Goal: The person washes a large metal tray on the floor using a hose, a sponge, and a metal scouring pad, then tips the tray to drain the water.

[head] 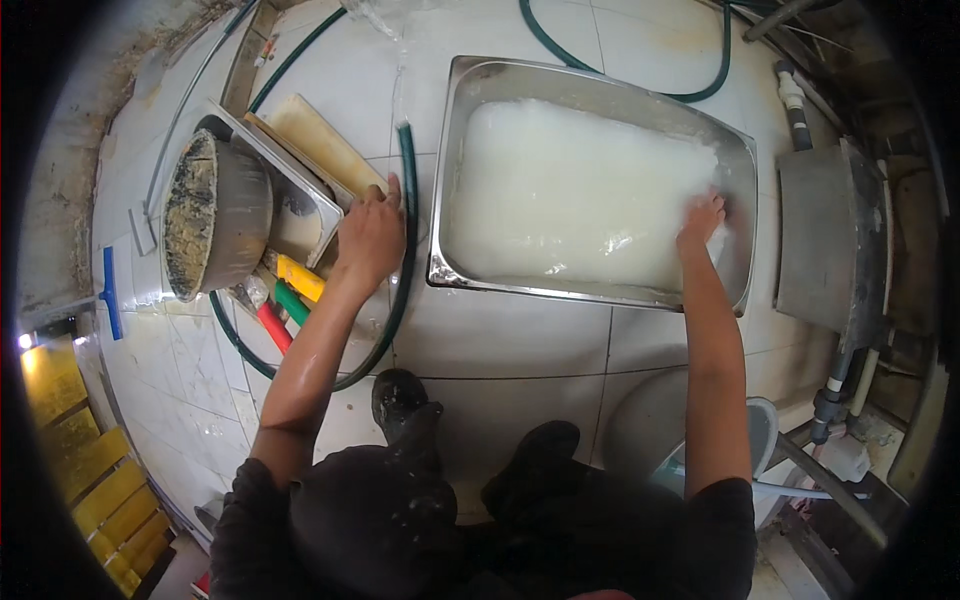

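In front of me lies a rectangular stainless steel pan (592,294) with cloudy, foamy white water (570,180) in it. My right hand (703,217) is inside the pan at its right end, blurred, with fingers bent; whether it holds something is unclear. My left hand (371,232) is left of the pan, right beside a dark green hose (409,195). Its thumb is hidden, so a grip on the hose cannot be made out. Water runs from the hose's end onto the tiles. Just beyond that hand lean a cream-coloured board (326,142) and a smaller steel pan (319,199).
A steel bowl (236,217) crusted with residue is tipped on its side at left. Tools with yellow (300,277), green (291,301) and red handles (274,328) lie near my left forearm. A blue squeegee (112,292) is farther left. A grey bucket (763,435) stands by my right arm.
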